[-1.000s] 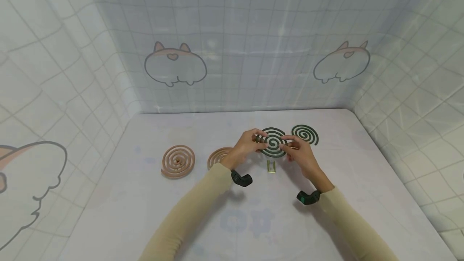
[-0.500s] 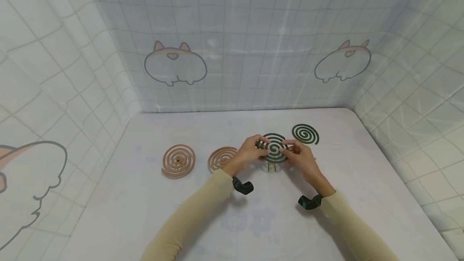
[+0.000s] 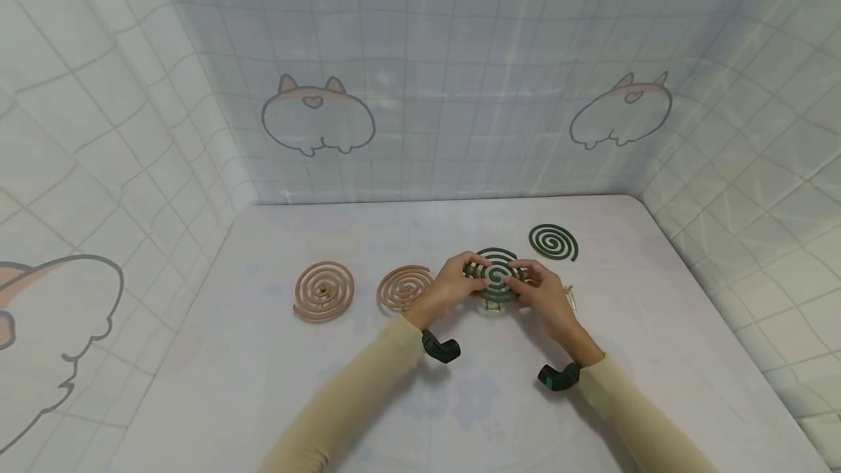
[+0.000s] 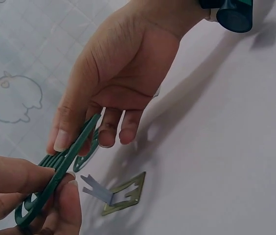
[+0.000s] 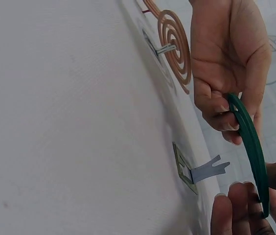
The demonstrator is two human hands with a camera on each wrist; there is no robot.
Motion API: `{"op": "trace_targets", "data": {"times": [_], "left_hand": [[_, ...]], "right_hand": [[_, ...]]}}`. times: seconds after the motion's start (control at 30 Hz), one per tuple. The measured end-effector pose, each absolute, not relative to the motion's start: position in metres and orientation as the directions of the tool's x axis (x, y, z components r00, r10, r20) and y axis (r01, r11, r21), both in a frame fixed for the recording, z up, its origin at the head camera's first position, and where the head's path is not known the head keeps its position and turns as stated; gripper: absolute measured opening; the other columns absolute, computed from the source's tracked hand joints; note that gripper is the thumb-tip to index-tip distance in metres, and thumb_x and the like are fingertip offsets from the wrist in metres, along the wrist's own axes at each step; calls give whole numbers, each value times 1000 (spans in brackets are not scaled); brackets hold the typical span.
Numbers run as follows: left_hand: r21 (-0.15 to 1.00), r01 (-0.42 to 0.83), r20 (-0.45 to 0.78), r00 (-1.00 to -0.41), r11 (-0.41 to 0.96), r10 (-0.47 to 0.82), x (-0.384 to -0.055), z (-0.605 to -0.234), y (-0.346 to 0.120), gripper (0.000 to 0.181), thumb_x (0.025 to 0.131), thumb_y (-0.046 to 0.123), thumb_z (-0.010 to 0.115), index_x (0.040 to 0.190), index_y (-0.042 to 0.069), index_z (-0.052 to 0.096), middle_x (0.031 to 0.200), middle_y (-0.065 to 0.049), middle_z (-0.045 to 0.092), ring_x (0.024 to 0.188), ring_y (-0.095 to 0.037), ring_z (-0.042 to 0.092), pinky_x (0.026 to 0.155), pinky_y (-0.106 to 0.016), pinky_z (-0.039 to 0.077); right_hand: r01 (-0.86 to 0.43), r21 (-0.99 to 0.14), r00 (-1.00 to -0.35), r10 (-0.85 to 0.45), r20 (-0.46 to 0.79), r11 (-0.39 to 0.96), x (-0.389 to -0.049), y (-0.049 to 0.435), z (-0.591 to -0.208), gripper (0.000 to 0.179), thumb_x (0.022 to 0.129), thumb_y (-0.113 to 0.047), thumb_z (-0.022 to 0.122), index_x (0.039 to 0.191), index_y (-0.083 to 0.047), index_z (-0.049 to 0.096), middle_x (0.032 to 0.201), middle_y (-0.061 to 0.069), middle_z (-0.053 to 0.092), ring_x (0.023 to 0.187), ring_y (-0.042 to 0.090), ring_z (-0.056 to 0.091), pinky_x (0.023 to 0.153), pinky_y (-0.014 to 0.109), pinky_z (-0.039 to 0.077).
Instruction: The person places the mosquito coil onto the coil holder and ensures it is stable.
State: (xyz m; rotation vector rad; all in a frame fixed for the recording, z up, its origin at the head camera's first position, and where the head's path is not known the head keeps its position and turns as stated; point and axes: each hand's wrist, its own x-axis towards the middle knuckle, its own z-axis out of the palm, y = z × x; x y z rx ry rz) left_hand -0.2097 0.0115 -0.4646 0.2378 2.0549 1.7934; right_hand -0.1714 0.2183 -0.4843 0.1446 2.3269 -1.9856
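Both my hands pinch a green mosquito coil [image 3: 497,275] by opposite edges, thumbs on top in the head view. My left hand [image 3: 453,282] has its left edge and my right hand [image 3: 544,292] its right edge. Under the coil, a small metal coil stand [image 3: 493,306] lies on the table, mostly covered from above. The left wrist view shows this stand [image 4: 123,197] with its forked prong bent up, apart from the coil's edge [image 4: 55,181]. In the right wrist view the prong [image 5: 210,169] points toward the tilted coil [image 5: 252,147].
A second green coil [image 3: 553,242] lies at the back right. Another metal stand [image 3: 569,298] shows beside my right hand. To the left are two brown coils, one far left [image 3: 324,292] and one [image 3: 404,287] partly behind my left forearm. Tiled-pattern curtains [image 3: 420,93] enclose the table.
Both hands have brought the green coil nearer to me, so that it now covers most of the stand. More of the second brown coil and the right-hand stand shows.
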Motion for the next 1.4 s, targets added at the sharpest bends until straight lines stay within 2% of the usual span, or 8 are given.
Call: {"op": "trace_targets", "data": {"times": [0.27, 0.63, 0.87, 1.07, 1.27, 1.4], "left_hand": [[972, -144, -206, -905, 187, 373, -203, -466, 10, 30, 94, 1, 73, 122, 12, 68, 134, -9, 56, 89, -19, 66, 75, -36, 61], [971, -152, -214, -899, 186, 382, -203, -473, 10, 29, 95, 3, 74, 121, 13, 67, 125, -8, 58, 90, -19, 65, 74, -33, 60], [968, -138, -210, -900, 209, 381, -202, -475, 9, 28, 96, 7, 74, 122, 15, 67, 133, -7, 56, 95, -18, 62, 75, -31, 57], [970, -149, -215, -896, 192, 389, -199, -474, 10, 28, 96, 3, 72, 122, 12, 66, 116, -7, 58, 83, -17, 61, 75, -34, 58], [968, -151, -216, -905, 198, 366, -197, -474, 12, 28, 95, 3, 73, 121, 11, 66, 117, -7, 58, 87, -16, 60, 76, -33, 58], [970, -153, -214, -907, 188, 364, -197, -474, 12, 28, 95, 3, 73, 121, 10, 66, 112, -8, 59, 83, -16, 61, 75, -34, 58]], "right_hand": [[131, -971, -991, 19, -129, 199, -168, 218, -485, 43, 95, -23, 78, 132, -9, 63, 107, 13, 65, 79, 20, 66, 63, 32, 59], [131, -963, -991, 11, -132, 237, -167, 218, -487, 39, 95, -23, 77, 129, -8, 65, 103, 12, 63, 70, 18, 62, 59, 30, 56], [138, -960, -990, 13, -139, 244, -167, 218, -486, 39, 96, -22, 77, 129, -6, 65, 100, 12, 61, 70, 18, 63, 61, 31, 57], [141, -957, -989, 2, -145, 255, -165, 217, -483, 38, 96, -20, 76, 130, -5, 65, 98, 12, 60, 71, 21, 62, 63, 33, 58], [129, -957, -991, -7, -135, 259, -166, 218, -491, 37, 96, -22, 77, 128, -6, 66, 99, 13, 60, 74, 21, 61, 63, 32, 58], [127, -959, -991, -9, -134, 254, -167, 218, -490, 38, 96, -22, 77, 128, -5, 66, 101, 14, 60, 75, 20, 60, 63, 32, 58]]}}
